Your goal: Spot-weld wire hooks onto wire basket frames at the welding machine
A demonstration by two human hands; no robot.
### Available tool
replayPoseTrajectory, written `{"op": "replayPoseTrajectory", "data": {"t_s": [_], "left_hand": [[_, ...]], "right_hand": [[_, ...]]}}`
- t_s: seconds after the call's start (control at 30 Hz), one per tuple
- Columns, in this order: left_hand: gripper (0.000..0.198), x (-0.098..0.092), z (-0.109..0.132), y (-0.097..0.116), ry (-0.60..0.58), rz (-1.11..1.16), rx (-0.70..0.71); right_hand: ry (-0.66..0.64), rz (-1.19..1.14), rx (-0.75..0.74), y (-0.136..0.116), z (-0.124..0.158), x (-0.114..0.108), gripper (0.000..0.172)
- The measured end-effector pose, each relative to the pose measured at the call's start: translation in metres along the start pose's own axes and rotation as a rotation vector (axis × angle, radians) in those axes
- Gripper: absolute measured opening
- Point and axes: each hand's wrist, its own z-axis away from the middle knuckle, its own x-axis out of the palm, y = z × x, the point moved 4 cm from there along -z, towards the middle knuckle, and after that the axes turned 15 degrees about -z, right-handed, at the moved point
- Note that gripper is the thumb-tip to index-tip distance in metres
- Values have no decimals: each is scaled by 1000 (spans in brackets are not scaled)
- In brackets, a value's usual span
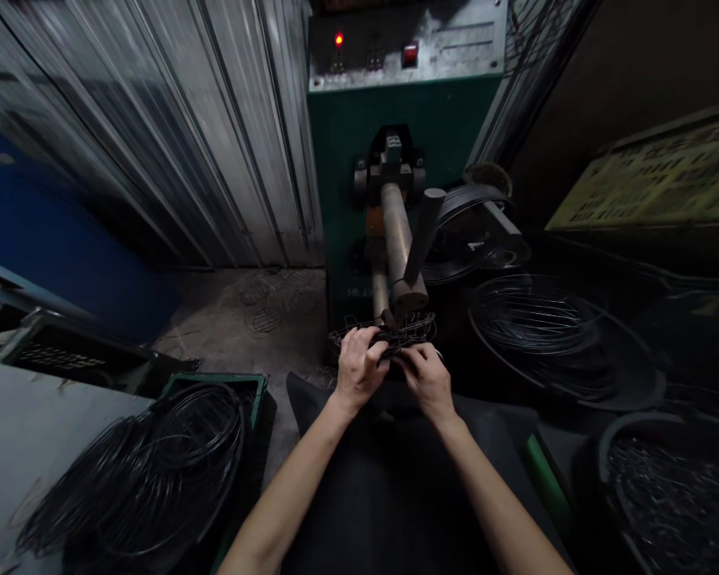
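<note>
Both my hands hold a small black wire frame (389,331) just below the metal arm (399,239) of a green machine (404,120). My left hand (359,363) grips the frame's left side with its fingers curled round the wire. My right hand (427,375) pinches the frame's right side. The frame sits under the arm's round tip, next to a dark lever (423,231) that leans to the right. A dark apron (389,487) covers my lap beneath my forearms.
Black wire rings are piled in a green crate (216,383) at lower left. More wire hoops (533,319) lie right of the machine, and a dark tub (665,479) of small parts stands at lower right. Corrugated metal sheeting (185,120) forms the back wall.
</note>
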Motion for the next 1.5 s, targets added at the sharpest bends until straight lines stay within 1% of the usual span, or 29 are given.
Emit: {"op": "replayPoseTrajectory", "data": {"t_s": [0.1,0.27,0.4,0.57,0.63,0.73,0.8,0.87,0.97,1.1,1.23,1.4,1.5], "left_hand": [[44,-1,-1,0,13,-4,1],[41,-1,-2,0,12,8,-1],[37,-1,-2,-1,16,31,6],[44,0,-1,-3,8,47,40],[46,0,-1,-3,4,62,35],[46,-1,-2,-3,3,92,21],[46,-1,-2,-2,21,97,20],[47,-2,-2,-1,36,88,21],[47,-1,-1,-1,26,79,15],[47,0,-1,-2,-11,28,18],[47,-1,-2,-1,-11,8,27],[48,-1,-1,0,1,18,20],[50,-2,-1,0,11,36,18]], "right_hand": [[20,31,-9,1,1,1,29],[50,20,-17,-1,1,1,26],[52,31,19,-2,2,2,29],[72,14,75,0,3,6,27],[82,-20,88,-1,5,4,27],[145,-53,131,-5,20,-12,31],[180,-34,171,-6,38,-29,34],[171,2,206,-4,60,-48,35],[120,43,264,9,88,-77,37],[95,49,351,33,110,-104,44],[75,40,388,44,125,-115,48],[37,53,398,49,146,-115,50],[34,51,398,53,150,-114,52]]}}
